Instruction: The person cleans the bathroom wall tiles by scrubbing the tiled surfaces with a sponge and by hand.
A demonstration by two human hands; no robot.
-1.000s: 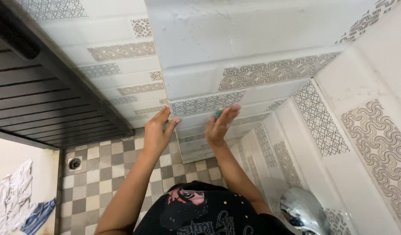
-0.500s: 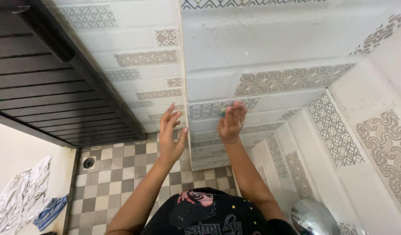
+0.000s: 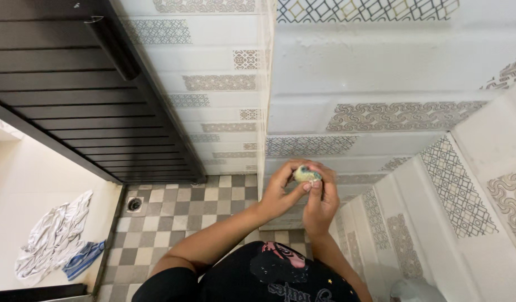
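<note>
Small yellow-green sponge (image 3: pixel 306 174) pinched in front of the tiled wall (image 3: pixel 381 72), just above the dark shirt (image 3: pixel 280 277). Left hand (image 3: pixel 280 193) curled around it, fingertips closed; right hand (image 3: pixel 320 204) cupped beneath, fingers touching. Half a second earlier: hands apart, open, raised toward the wall.

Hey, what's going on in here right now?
A person stands in a tiled bathroom corner, both hands raised close together in front of the patterned wall tiles. The left hand and the right hand pinch a small yellowish scrub pad between their fingertips. Below is a checkered floor with a round drain. A dark slatted door stands at the left, and crumpled cloths lie on the pale floor beyond it.
</note>
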